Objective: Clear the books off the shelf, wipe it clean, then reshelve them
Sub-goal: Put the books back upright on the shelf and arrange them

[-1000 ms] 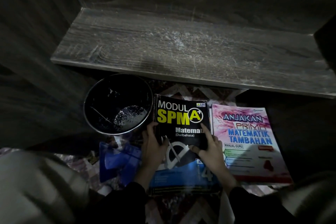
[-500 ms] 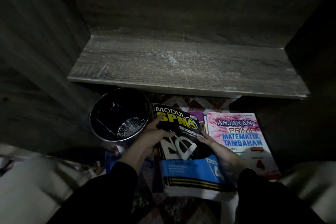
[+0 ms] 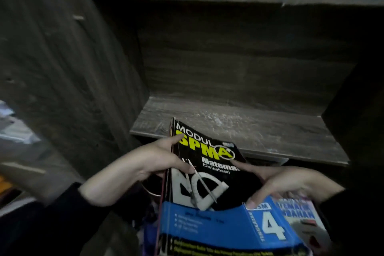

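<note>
Reshelving judged in hand. Books (image 3: 207,174) gripped at both side edges, left hand (image 3: 160,158) and right hand (image 3: 288,183) fingers curled round them, top corner near shelf (image 3: 259,129) front. Next: books to be raised, stood upright on board.

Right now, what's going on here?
A person is holding the Modul SPM A+ maths book, with more books stacked under it. The left hand grips its left edge and the right hand its right. The book is tilted, with its top edge at the front lip of the wooden shelf. The shelf shows whitish streaks and no books. A pink book lies at lower right.
</note>
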